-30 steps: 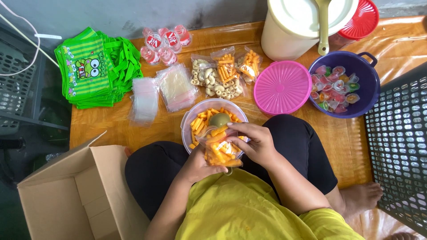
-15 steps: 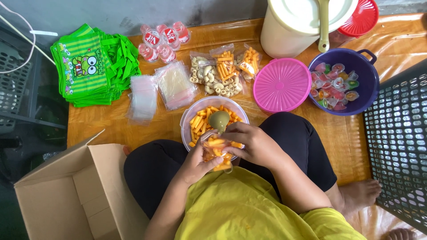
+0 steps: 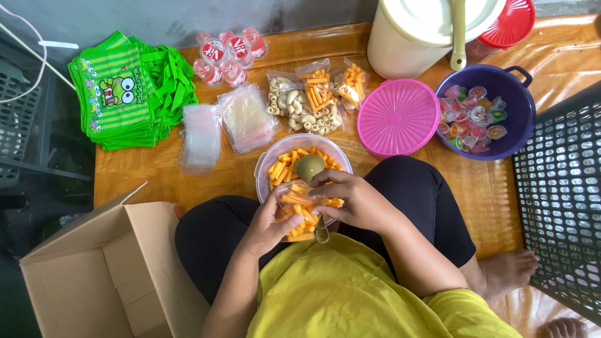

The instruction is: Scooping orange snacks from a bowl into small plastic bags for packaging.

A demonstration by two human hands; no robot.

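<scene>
I sit cross-legged on a wooden platform. My left hand [image 3: 270, 220] holds a small clear plastic bag [image 3: 294, 213] filled with orange stick snacks, just over the near rim of a clear bowl [image 3: 270, 159] of the same snacks. My right hand [image 3: 350, 199] grips the top of the same bag from the right. A green scoop [image 3: 309, 166] rests in the bowl, just above my right fingers.
An open cardboard box [image 3: 106, 269] stands at my left knee. Behind the bowl lie empty clear bags [image 3: 200, 136], filled snack bags [image 3: 313, 94], jelly cups [image 3: 228, 50] and green frog bags [image 3: 122, 87]. A pink lid [image 3: 398, 117], purple basin [image 3: 521, 119], white bucket [image 3: 407, 37] and dark crate [image 3: 563, 200] are at right.
Both hands have stayed on the snack bag above the bowl's near rim. My right hand's fingers have shifted across the bag's top and closed in more.
</scene>
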